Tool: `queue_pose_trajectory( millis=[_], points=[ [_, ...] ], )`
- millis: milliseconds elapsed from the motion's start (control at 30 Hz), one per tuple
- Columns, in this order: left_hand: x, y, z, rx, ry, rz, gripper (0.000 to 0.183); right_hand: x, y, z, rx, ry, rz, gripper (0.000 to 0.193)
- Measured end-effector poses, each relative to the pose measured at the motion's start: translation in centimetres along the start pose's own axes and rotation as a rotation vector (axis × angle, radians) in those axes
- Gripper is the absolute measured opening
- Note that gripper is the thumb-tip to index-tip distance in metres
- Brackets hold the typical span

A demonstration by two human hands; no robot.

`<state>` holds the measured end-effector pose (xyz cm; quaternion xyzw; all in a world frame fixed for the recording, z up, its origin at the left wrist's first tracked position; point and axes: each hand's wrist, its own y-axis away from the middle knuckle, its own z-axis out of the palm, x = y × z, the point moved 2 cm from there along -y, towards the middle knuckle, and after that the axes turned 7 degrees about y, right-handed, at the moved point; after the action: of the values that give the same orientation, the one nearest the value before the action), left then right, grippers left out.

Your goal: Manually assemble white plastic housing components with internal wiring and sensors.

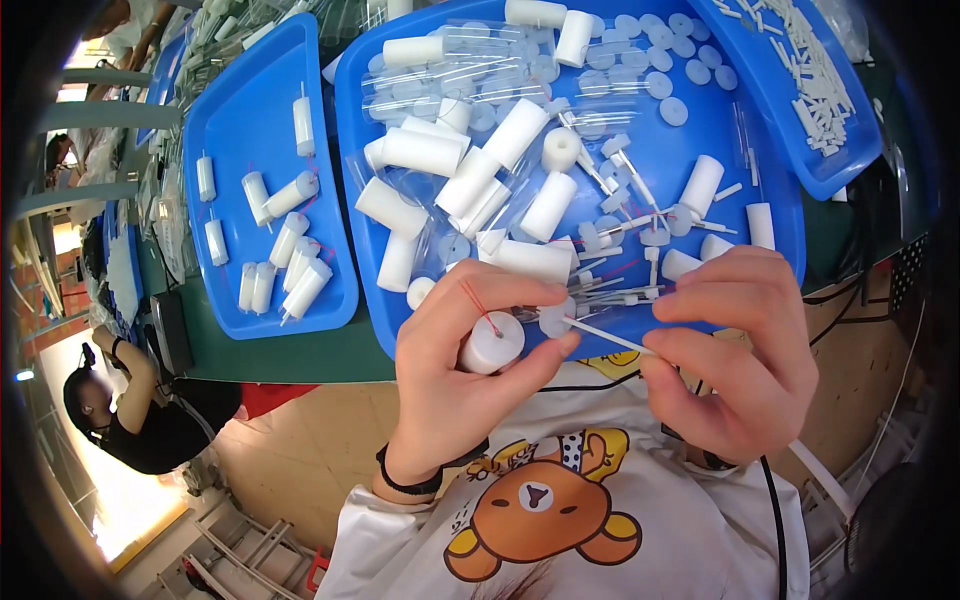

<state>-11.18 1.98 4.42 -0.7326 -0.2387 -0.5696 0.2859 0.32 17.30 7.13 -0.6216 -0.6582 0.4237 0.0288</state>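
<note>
My left hand is closed around a white cylinder, with red threads coming out of its end. Between that hand's thumb and index fingertip sits a small translucent disc. A thin white stick runs from the disc to my right hand, whose thumb and fingers pinch its other end. Whether the stick passes through the disc I cannot tell. Just beyond my hands, a large blue tray holds loose white cylinders, discs and several stick-and-disc pieces with red threads.
To the left, a smaller blue tray carries several white cylinders with threads. Another blue tray at the far right holds short white tubes. All stand on a dark green table. Another person is at the left edge.
</note>
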Motion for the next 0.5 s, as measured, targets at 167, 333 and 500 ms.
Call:
queue_pose_trajectory(
  millis=[167,333,500],
  points=[
    [0.02,-0.05,-0.04,0.002,-0.018,0.004,0.031,-0.05,0.06,0.29,0.006,0.0,-0.005,0.028],
    [-0.13,0.04,-0.06,0.009,0.0,0.009,0.031,-0.19,-0.08,0.11,-0.016,0.008,0.011,0.031],
    [-0.18,0.02,-0.08,0.005,-0.006,0.01,0.031,0.08,0.02,0.11,-0.032,-0.017,0.028,0.033]
  ],
)
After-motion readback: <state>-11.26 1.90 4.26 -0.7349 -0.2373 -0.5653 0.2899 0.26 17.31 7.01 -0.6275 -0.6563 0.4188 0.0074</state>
